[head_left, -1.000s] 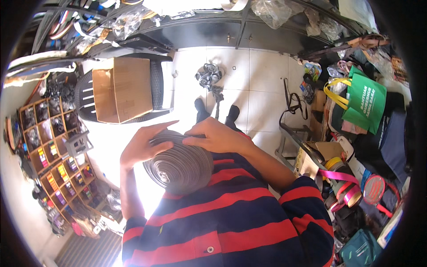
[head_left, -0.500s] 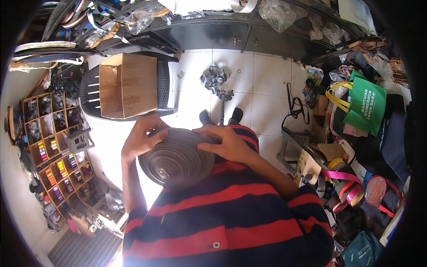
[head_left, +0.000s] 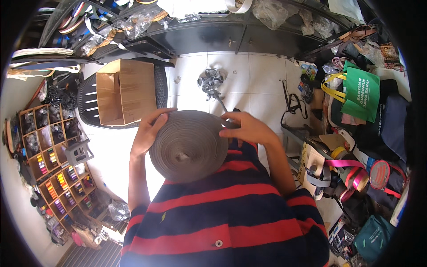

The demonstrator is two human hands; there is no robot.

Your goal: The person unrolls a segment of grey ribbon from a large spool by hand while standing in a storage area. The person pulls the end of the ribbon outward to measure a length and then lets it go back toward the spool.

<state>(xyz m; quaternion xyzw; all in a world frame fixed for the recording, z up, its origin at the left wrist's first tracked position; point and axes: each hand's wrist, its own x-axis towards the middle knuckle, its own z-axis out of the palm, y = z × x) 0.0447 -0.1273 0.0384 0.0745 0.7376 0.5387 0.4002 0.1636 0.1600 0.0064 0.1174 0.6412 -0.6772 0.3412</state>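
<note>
A large, tightly wound roll of grey webbing (head_left: 189,147) is held up in front of my striped shirt, its flat coiled side facing me. My left hand (head_left: 150,133) grips the roll's left edge, with fingers behind and thumb along the rim. At the upper right rim, my right hand (head_left: 249,128) is closed on the roll, thumb and fingers bent close to where the strap meets it. A twisted length of the same strap runs from there to a loose grey heap of webbing (head_left: 211,81) on the tiled floor.
An open cardboard box (head_left: 135,91) sits on a black plastic chair (head_left: 87,100) ahead on the left. Thread spools fill a wooden cubby shelf (head_left: 58,153) at left. To the right are a green bag (head_left: 361,95), ribbon rolls (head_left: 356,178) and a black strap (head_left: 291,104) on the floor.
The roll has moved slightly right and turned so its flat side shows more fully. My right hand has shifted right to its edge; my left hand has also moved right.
</note>
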